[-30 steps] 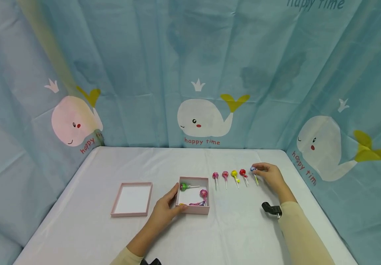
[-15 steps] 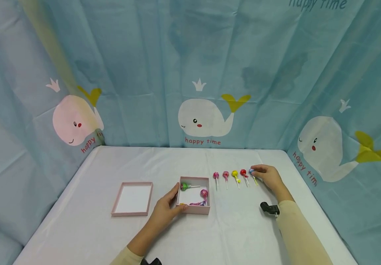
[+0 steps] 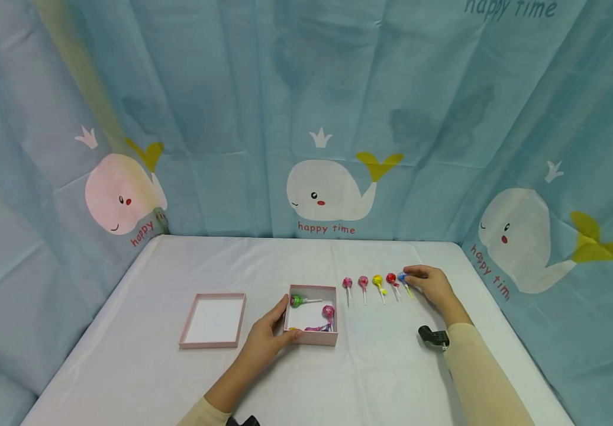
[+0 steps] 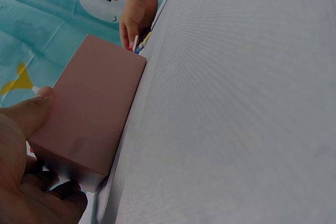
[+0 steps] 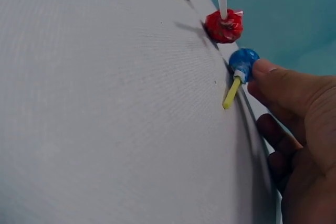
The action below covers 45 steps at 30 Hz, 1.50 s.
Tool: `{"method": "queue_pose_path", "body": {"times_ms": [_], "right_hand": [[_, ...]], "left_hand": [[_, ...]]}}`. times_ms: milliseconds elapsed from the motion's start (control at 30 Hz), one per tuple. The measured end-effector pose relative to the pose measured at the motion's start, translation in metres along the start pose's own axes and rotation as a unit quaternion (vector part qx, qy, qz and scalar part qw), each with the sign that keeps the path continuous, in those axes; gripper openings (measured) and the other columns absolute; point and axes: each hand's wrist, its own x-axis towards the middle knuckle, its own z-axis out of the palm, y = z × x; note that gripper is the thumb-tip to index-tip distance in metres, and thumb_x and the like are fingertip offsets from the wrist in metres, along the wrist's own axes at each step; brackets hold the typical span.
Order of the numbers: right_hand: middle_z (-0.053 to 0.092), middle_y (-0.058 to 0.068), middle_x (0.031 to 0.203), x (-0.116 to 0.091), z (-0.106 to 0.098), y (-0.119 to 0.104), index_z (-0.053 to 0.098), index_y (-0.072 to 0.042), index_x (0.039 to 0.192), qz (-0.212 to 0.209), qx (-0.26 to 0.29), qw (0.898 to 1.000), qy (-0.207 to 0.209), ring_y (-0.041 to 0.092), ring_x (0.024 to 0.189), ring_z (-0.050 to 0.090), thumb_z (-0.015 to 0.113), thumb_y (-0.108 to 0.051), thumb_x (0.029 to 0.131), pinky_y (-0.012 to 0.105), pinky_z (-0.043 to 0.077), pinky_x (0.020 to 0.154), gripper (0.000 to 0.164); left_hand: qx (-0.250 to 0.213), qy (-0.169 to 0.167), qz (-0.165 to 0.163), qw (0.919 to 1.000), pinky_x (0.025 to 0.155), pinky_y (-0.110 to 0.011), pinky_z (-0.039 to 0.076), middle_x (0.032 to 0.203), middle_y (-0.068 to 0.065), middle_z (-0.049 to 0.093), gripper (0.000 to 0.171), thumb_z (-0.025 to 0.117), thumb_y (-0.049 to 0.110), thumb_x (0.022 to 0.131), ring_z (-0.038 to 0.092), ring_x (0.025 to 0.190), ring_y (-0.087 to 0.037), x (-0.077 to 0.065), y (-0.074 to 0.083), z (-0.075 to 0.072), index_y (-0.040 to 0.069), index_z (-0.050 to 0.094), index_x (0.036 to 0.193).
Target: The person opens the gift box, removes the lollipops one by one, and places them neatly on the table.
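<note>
My left hand (image 3: 265, 336) grips the left side of an open pink box (image 3: 318, 338), thumb on its front wall. Inside lie a green lollipop (image 3: 297, 300), a pink-purple lollipop (image 3: 328, 310) and other wrapped candy partly hidden by the front wall. At the right end of a row, my right hand (image 3: 434, 287) pinches the blue head of a lollipop (image 5: 243, 62) with a yellow stick between thumb and finger. Beside it in the row are a red lollipop (image 3: 391, 277), a yellow lollipop (image 3: 378, 279) and two pink lollipops, the nearer one to the box (image 3: 347, 282) at the left end.
A shallow pink lid (image 3: 212, 319) with a white inside lies left of the box on the white-covered table (image 3: 381, 378). Blue whale-print curtain (image 3: 221, 118) hangs behind the table and along both sides.
My right hand has shifted slightly left, bringing the blue lollipop closer to the red one in the row. The left hand and the box stay in place.
</note>
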Motion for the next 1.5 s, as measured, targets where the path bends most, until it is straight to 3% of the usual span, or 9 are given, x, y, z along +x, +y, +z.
{"method": "queue_pose_path", "body": {"times_ms": [433, 667, 1133, 1500], "right_hand": [[0.064, 0.017, 0.137, 0.004, -0.001, -0.007, 0.069, -0.01, 0.132, 0.007, -0.012, 1.0, -0.023, 0.037, 0.132, 0.053, 0.071, -0.027, 0.099, 0.059, 0.038, 0.116, 0.037], [0.065, 0.018, 0.135, 0.004, -0.004, -0.007, 0.07, -0.01, 0.13, 0.02, -0.029, 0.999, -0.015, 0.038, 0.13, 0.052, 0.07, -0.025, 0.1, 0.062, 0.038, 0.114, 0.034], [0.065, 0.017, 0.131, 0.003, -0.004, -0.01, 0.069, -0.01, 0.131, 0.013, -0.033, 0.999, -0.017, 0.034, 0.119, 0.056, 0.071, -0.027, 0.099, 0.056, 0.045, 0.106, 0.037], [0.064, 0.018, 0.133, 0.002, -0.003, -0.01, 0.068, -0.01, 0.131, 0.016, -0.04, 0.999, -0.009, 0.037, 0.123, 0.055, 0.07, -0.025, 0.1, 0.06, 0.043, 0.11, 0.035]], "left_hand": [[-0.001, -0.003, -0.005, 1.0, 0.124, -0.039, 0.025, 0.168, -0.003, 0.028, 0.095, 0.083, 0.035, 0.085, 0.025, 0.154, -0.024, 0.0, 0.002, -0.001, 0.017, 0.031, 0.162], [-0.005, -0.004, -0.002, 1.0, 0.124, -0.039, 0.024, 0.168, -0.002, 0.027, 0.093, 0.083, 0.035, 0.086, 0.024, 0.155, -0.023, 0.0, -0.001, 0.0, 0.021, 0.031, 0.162], [-0.003, 0.0, 0.004, 1.0, 0.124, -0.039, 0.026, 0.167, -0.002, 0.029, 0.093, 0.083, 0.035, 0.086, 0.026, 0.154, -0.022, 0.001, 0.001, -0.001, 0.018, 0.032, 0.162], [-0.008, 0.001, 0.001, 1.0, 0.124, -0.039, 0.025, 0.167, -0.001, 0.029, 0.093, 0.084, 0.033, 0.086, 0.025, 0.154, -0.022, -0.001, 0.004, -0.001, 0.017, 0.032, 0.162]]}}
